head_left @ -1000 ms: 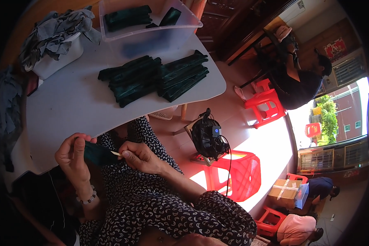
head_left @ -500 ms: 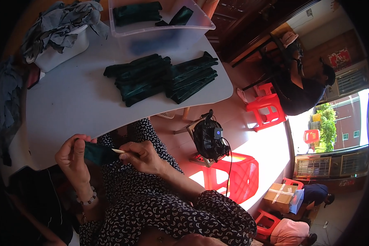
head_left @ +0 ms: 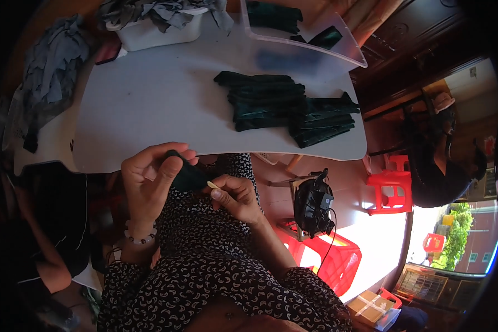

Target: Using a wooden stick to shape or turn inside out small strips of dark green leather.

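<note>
A small dark green velvety fabric piece (head_left: pixel 188 176) is held up over my lap, just short of the table's near edge. My left hand (head_left: pixel 152 180) grips its upper left end, thumb on the near side and fingers behind. At its lower right end, my right hand (head_left: pixel 239 200) pinches a thin pale stick (head_left: pixel 212 185) whose tip points at the cloth. Whether the stick goes inside the fabric, I cannot tell. Beyond my hands, similar green velvety pieces (head_left: pixel 265 102) lie in two overlapping stacks on the white table (head_left: pixel 144 110).
A clear plastic bin (head_left: pixel 315 52) with more green pieces stands at the far right. Grey cloth scraps (head_left: pixel 55 61) heap at left, others fill a white tub (head_left: pixel 160 36). A black fan (head_left: pixel 314 202) and red stools (head_left: pixel 337 260) stand right. Another person's arm (head_left: pixel 50 249) is at left.
The view has swung left, shifting the table and stacks rightward in the picture. My hands still hold the cloth and stick; the cloth now looks narrower and more slanted.
</note>
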Available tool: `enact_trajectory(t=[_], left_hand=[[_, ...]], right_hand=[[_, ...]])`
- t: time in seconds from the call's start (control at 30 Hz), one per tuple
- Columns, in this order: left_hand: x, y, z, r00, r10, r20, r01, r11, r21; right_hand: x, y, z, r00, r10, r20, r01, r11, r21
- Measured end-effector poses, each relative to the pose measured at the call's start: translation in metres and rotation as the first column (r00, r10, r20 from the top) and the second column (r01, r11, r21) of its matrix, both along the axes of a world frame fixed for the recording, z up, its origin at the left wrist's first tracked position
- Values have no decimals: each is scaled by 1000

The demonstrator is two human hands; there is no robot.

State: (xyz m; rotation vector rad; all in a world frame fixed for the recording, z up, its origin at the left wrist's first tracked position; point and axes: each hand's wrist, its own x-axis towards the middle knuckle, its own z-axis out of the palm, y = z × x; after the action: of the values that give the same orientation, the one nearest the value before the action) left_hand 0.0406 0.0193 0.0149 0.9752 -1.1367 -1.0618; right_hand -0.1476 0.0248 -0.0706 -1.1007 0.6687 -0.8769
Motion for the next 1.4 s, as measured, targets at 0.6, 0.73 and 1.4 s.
enact_trajectory(t=[0.6, 0.73, 1.4], left_hand=[[12, 30, 10, 998, -17, 59, 15, 1000, 27], [13, 30, 12, 998, -41, -51, 44, 997, 65], [19, 41, 5, 984, -64, 164, 47, 993, 104]], right_hand=[[15, 9, -21, 982, -118, 148, 122, 992, -20], [15, 7, -18, 974, -154, 166, 158, 987, -7], [25, 18, -29, 981, 39, 190, -56, 995, 85]])
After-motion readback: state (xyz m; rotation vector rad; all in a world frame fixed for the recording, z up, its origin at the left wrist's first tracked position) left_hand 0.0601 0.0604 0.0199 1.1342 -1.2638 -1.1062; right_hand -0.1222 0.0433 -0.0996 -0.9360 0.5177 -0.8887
